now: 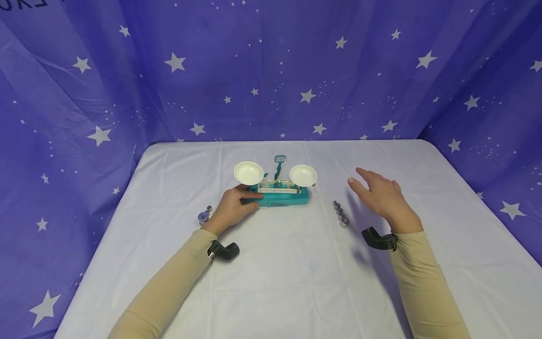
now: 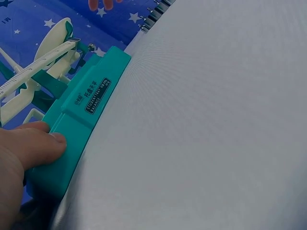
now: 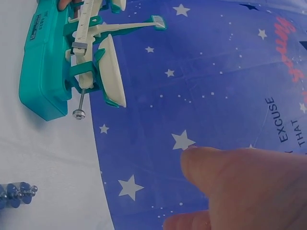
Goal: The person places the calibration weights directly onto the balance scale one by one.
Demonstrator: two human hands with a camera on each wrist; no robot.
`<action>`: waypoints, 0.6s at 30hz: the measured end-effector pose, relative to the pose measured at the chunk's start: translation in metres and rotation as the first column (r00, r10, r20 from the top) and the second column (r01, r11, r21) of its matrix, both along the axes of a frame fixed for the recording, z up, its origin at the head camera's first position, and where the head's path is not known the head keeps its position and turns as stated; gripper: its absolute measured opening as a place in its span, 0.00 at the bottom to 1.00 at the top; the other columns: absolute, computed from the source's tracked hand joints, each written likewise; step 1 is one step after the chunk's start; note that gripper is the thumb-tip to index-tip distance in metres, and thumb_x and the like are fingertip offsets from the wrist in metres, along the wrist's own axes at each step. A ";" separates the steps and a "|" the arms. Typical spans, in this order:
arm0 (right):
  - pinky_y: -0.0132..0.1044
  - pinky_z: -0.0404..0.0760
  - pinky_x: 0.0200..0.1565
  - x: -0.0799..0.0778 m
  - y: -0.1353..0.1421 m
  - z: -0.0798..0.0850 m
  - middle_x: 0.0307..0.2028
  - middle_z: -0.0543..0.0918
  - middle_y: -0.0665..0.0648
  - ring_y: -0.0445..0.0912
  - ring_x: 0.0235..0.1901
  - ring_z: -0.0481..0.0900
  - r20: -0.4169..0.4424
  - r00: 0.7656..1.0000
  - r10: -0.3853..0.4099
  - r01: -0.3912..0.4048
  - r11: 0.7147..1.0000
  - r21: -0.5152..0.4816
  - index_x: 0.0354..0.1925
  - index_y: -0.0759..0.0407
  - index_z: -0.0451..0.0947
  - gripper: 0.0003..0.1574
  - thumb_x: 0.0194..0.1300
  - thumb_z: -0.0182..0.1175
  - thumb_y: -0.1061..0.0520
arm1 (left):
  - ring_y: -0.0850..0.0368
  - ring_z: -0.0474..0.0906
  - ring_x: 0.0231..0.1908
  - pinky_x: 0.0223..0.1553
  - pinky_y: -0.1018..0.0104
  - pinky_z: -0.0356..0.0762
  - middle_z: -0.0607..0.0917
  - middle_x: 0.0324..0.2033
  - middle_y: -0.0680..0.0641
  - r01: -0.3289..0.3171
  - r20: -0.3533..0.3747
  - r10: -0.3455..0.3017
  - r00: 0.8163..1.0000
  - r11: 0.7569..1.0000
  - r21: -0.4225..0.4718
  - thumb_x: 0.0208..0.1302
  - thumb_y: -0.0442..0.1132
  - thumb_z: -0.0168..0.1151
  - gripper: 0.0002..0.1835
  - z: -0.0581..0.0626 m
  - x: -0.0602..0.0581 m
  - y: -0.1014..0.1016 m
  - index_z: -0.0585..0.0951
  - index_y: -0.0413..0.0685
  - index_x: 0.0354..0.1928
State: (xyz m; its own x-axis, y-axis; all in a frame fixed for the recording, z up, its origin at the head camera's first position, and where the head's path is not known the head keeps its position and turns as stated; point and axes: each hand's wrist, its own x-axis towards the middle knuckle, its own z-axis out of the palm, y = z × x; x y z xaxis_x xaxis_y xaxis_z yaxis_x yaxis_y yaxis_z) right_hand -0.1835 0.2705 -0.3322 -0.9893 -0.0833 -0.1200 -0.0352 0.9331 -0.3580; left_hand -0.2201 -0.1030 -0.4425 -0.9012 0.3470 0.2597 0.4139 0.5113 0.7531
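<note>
A teal student balance (image 1: 283,199) stands toward the back of the table, with a cream left pan (image 1: 248,173) and right pan (image 1: 303,175) on top. My left hand (image 1: 230,207) grips the left end of its base, the thumb (image 2: 50,146) on the front face below the ruled beam (image 2: 38,67). Held in the air to the right of the balance, my right hand (image 1: 383,195) has its fingers extended and holds nothing. Between that hand and the balance, several metal weights (image 1: 340,214) form a slanted row. In the right wrist view, an adjusting nut (image 3: 78,114) sticks out at the beam's end.
A few more metal weights (image 1: 204,216) sit on the table just left of my left wrist. White cloth (image 1: 288,282) covers the table. A blue star-patterned curtain (image 1: 237,70) hangs behind it and at both sides. Black wrist cameras (image 1: 381,239) are strapped on both arms.
</note>
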 end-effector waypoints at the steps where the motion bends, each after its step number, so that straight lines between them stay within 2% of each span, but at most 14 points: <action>1: 0.81 0.47 0.67 0.000 0.000 0.000 0.75 0.60 0.75 0.73 0.74 0.56 0.001 1.000 0.000 0.000 1.000 -0.004 0.79 0.64 0.52 0.48 0.79 0.34 0.32 | 0.37 0.75 0.67 0.72 0.46 0.70 0.81 0.62 0.33 0.000 0.003 0.000 1.000 1.000 -0.002 0.56 0.35 0.71 0.14 0.000 0.000 0.000 0.91 0.45 0.46; 5: 0.80 0.48 0.67 -0.001 0.003 -0.001 0.75 0.60 0.75 0.73 0.74 0.56 0.000 1.000 -0.002 0.002 1.000 -0.014 0.79 0.64 0.53 0.48 0.79 0.34 0.32 | 0.38 0.75 0.67 0.72 0.47 0.70 0.81 0.63 0.34 -0.003 0.005 0.003 1.000 1.000 -0.009 0.56 0.35 0.71 0.14 -0.002 -0.001 0.000 0.91 0.45 0.46; 10: 0.77 0.54 0.68 -0.001 0.006 0.000 0.75 0.60 0.75 0.73 0.74 0.57 0.021 1.000 0.001 -0.001 1.000 -0.024 0.79 0.65 0.53 0.47 0.79 0.34 0.33 | 0.38 0.75 0.67 0.72 0.46 0.70 0.81 0.63 0.34 0.006 0.001 -0.006 1.000 1.000 -0.005 0.56 0.35 0.70 0.14 -0.003 -0.003 0.001 0.90 0.44 0.46; 18: 0.70 0.58 0.72 0.003 0.009 0.002 0.76 0.59 0.74 0.72 0.75 0.56 0.049 0.999 0.013 -0.007 0.992 -0.122 0.79 0.62 0.53 0.45 0.79 0.38 0.34 | 0.39 0.74 0.68 0.73 0.46 0.68 0.80 0.64 0.35 -0.002 0.012 0.002 1.000 1.000 0.010 0.57 0.35 0.70 0.14 -0.006 -0.003 0.002 0.90 0.44 0.46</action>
